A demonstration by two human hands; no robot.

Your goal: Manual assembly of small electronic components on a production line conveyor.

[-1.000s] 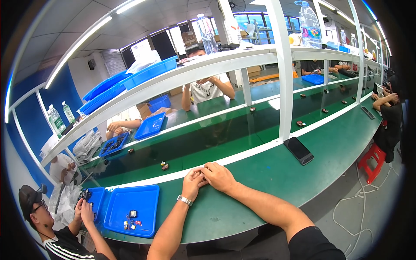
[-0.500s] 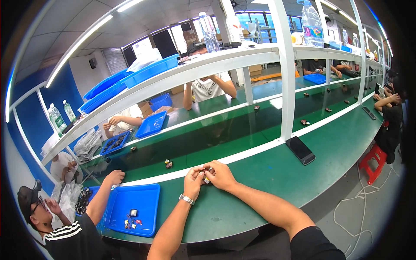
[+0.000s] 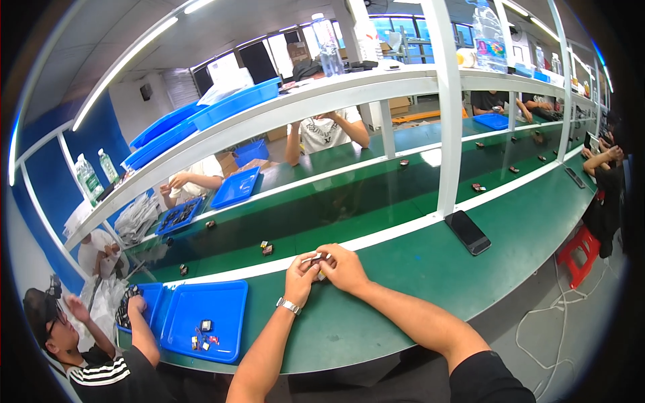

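Note:
My left hand (image 3: 300, 275) and my right hand (image 3: 341, 266) meet over the green workbench (image 3: 416, 269), near its white inner edge. Both pinch one small pale part (image 3: 316, 258) between the fingertips; its details are too small to tell. A metal watch (image 3: 289, 306) sits on my left wrist. Just beyond the hands, a small dark part (image 3: 267, 249) lies on the darker green conveyor belt (image 3: 349, 201).
A blue tray (image 3: 201, 312) with several small parts lies to my left, a black phone (image 3: 468, 232) to my right. A person at lower left reaches into another blue tray (image 3: 146, 302). White shelf posts (image 3: 447, 114) rise ahead; other workers sit across the belt. A red stool (image 3: 582, 248) stands right.
My hands stay together at the same spot. The small parts on the belt have shifted. The person at lower left has drawn the arm back from the belt toward the tray.

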